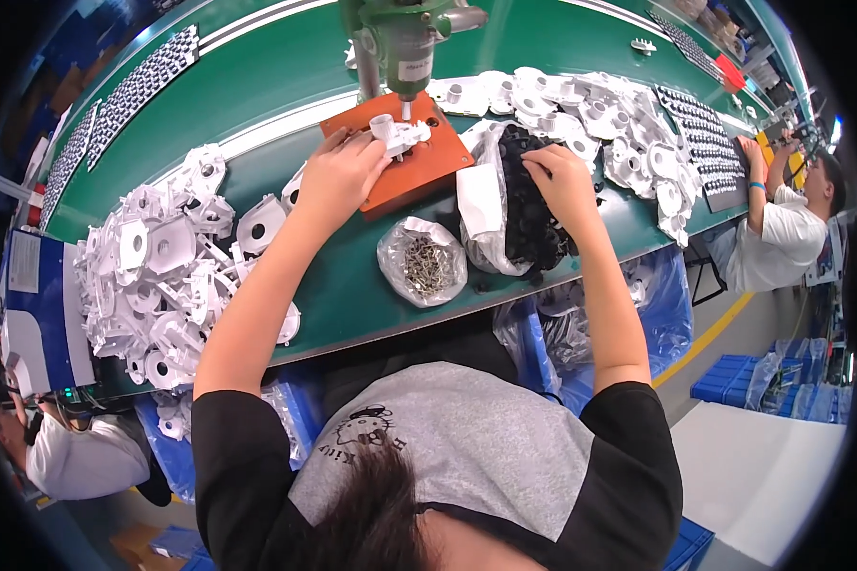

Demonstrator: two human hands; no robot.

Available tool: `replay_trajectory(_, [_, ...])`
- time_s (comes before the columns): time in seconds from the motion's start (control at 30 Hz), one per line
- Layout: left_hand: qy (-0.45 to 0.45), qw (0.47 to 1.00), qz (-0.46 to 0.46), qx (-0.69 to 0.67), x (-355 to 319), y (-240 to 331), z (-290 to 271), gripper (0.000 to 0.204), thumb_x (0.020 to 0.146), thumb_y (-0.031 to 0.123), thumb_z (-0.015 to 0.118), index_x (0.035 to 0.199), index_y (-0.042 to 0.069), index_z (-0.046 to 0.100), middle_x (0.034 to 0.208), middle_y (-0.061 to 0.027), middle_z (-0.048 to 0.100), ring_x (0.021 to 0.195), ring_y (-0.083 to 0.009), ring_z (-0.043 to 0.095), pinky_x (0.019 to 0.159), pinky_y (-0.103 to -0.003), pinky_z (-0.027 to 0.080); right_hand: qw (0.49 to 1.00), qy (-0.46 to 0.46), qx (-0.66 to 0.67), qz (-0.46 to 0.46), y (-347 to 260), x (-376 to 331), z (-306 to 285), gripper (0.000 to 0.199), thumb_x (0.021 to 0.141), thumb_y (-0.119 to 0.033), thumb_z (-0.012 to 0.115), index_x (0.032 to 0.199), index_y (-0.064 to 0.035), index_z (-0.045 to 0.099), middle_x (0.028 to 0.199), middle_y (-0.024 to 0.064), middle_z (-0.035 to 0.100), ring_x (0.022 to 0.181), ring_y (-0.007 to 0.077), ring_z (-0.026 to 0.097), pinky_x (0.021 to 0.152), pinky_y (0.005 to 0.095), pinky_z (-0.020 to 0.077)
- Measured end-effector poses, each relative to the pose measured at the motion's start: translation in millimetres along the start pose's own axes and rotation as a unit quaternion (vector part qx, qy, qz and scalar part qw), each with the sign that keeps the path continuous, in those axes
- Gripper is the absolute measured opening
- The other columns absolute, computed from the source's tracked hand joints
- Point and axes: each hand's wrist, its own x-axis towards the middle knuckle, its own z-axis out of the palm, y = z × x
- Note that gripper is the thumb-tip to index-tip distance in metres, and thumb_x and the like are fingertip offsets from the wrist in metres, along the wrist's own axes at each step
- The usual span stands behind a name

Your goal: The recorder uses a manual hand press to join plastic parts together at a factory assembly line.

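Observation:
My left hand (341, 174) rests on the orange jig plate (427, 169) and holds a white plastic part (397, 134) in place under the green press tool (407, 43). My right hand (564, 181) reaches into a clear plastic bag of small black parts (527, 221), its fingers curled down among them; whether it grips one is hidden. A smaller clear bag of metal screws (423, 263) lies on the green bench (286, 76) between my arms, near the front edge.
A heap of white plastic housings (167, 266) lies at my left, another pile of white parts (581, 109) at the back right. Trays of small parts (703, 133) sit further right. Another person (781, 228) works at the right end; someone else (76, 452) sits at lower left.

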Motion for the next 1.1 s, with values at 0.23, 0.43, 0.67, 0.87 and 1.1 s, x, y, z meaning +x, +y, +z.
replay_trajectory(0.23, [-0.027, 0.999, -0.033, 0.016, -9.9, -3.6, 18.9, 0.016, 0.082, 0.017, 0.059, 0.089, 0.004, 0.055, 0.108, -0.0189, 0.058, 0.103, -0.0345, 0.056, 0.092, -0.044, 0.044, 0.993, -0.051, 0.090, 0.064, -4.5, 9.6, -16.6, 0.010, 0.080, -0.004, 0.063, 0.089, -0.0007, 0.065, 0.078, 0.0064, 0.062, 0.066, 0.0147, 0.059, 0.062, 0.0246, 0.0460])
replay_trajectory(0.43, [-0.050, 0.995, -0.043, -0.072, -18.0, -11.3, 24.2, 0.014, 0.083, 0.012, 0.055, 0.092, 0.002, 0.056, 0.117, -0.0238, 0.053, 0.110, -0.0374, 0.051, 0.100, -0.046, 0.038, 0.969, -0.088, 0.227, 0.048, -29.7, 60.5, 5.5, 0.015, 0.081, -0.007, 0.061, 0.094, 0.0022, 0.064, 0.084, 0.0073, 0.066, 0.074, 0.0099, 0.060, 0.070, 0.0234, 0.0481])
replay_trajectory(0.67, [0.001, 0.987, -0.094, -0.131, -27.9, 0.6, 18.1, 0.020, 0.082, 0.014, 0.055, 0.098, 0.003, 0.060, 0.118, -0.0183, 0.055, 0.116, -0.0323, 0.048, 0.102, -0.045, 0.035, 0.956, -0.204, 0.212, 0.002, -59.1, 105.0, 75.4, 0.022, 0.077, -0.011, 0.066, 0.090, 0.0055, 0.066, 0.085, 0.0096, 0.064, 0.074, 0.0139, 0.059, 0.071, 0.0260, 0.0467])
replay_trajectory(0.87, [0.020, 0.987, -0.100, -0.121, -28.5, 0.9, 18.1, 0.020, 0.081, 0.012, 0.055, 0.097, 0.003, 0.061, 0.113, -0.0151, 0.058, 0.114, -0.0298, 0.050, 0.101, -0.044, 0.036, 0.966, -0.146, 0.158, -0.145, -54.8, 92.4, 82.1, 0.018, 0.074, -0.011, 0.067, 0.088, 0.0001, 0.067, 0.082, 0.0132, 0.066, 0.076, 0.0265, 0.062, 0.071, 0.0321, 0.0493])
replay_trajectory(1.1, [0.032, 0.987, -0.107, -0.112, -27.7, 1.4, 21.7, 0.017, 0.080, 0.012, 0.056, 0.094, 0.003, 0.061, 0.111, -0.0140, 0.059, 0.112, -0.0295, 0.052, 0.100, -0.044, 0.037, 0.965, -0.151, 0.178, -0.117, -52.0, 94.3, 89.6, 0.019, 0.076, -0.012, 0.066, 0.091, -0.0006, 0.067, 0.086, 0.0129, 0.065, 0.076, 0.0278, 0.062, 0.069, 0.0318, 0.0493])
